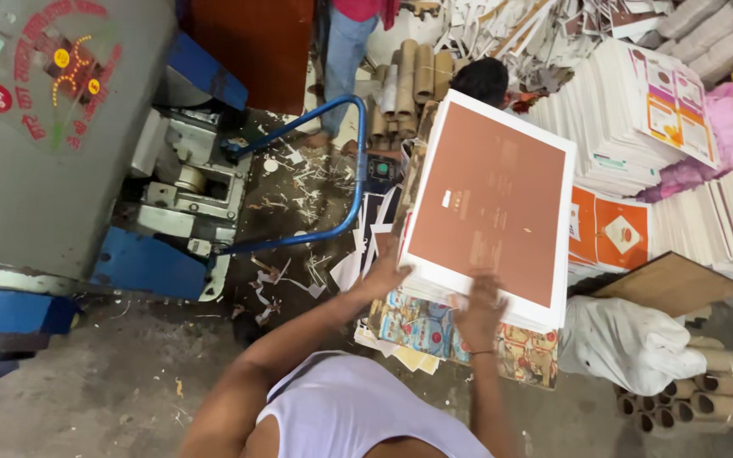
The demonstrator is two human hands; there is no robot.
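- Both hands press on the near edge of a thick stack of brown printed sheets (489, 208) with white borders; the left hand (383, 273) lies flat with fingers spread at the stack's near left corner, and the right hand (478, 307) rests open, fingers splayed, on the near edge further right.
- Neither hand closes around anything: the palms and fingers simply lie against the top and side of the stack.
- The stack sits tilted, its far end pointing up and away from the person, on top of a lower pile of colourfully printed sheets (417, 322) that shows beneath its near edge.
- A white sleeveless shirt (349, 416) covers the person's torso at the bottom of the view.
- To the left stands a grey machine (53, 144) with blue parts and a curved blue metal bar (332, 170) reaching toward the stack.
- Paper scraps (299, 212) litter the dark floor between machine and stack.
- Right of the stack lie orange-and-white printed sheets (608, 233), tall white piles of paper (604, 119) and a white sack (629, 343).
- Cardboard tubes (706, 399) lie bundled at lower right, and more tubes (405, 85) stand beyond the stack.
- Another person in blue jeans (345, 55) stands at the top, well apart from the hands, and a dark head of hair (481, 80) shows just behind the stack's far edge.
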